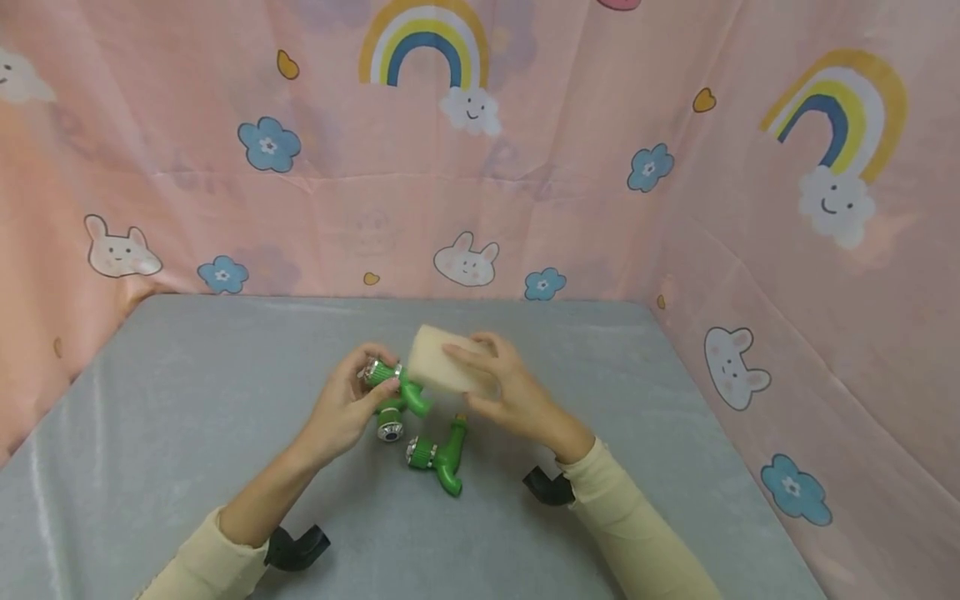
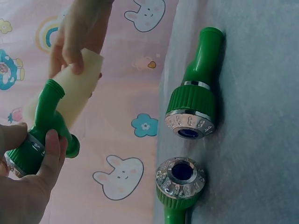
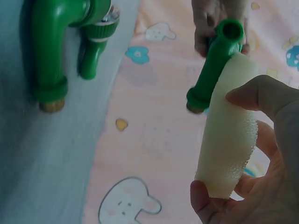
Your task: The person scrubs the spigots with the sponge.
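Note:
My left hand (image 1: 341, 408) grips a green faucet (image 2: 49, 109) by its ribbed knob end, thumb and fingers around the silver band. My right hand (image 1: 517, 392) holds a cream-coloured sponge (image 1: 438, 360) between thumb and fingers. In the right wrist view the sponge (image 3: 229, 130) overlaps the body of the held faucet (image 3: 212, 70), its upper end right at the spout. Two more green faucets lie on the table: one (image 1: 447, 458) in front of the hands, its brass-coloured threaded end pointing away, and another (image 1: 390, 423) partly hidden behind the left hand and held faucet.
The grey cloth-covered table (image 1: 240, 358) stretches around the hands. A pink printed curtain (image 1: 337, 200) hangs behind it and along the sides. Black curved pieces (image 1: 298, 548) stick out by each wrist, close over the table.

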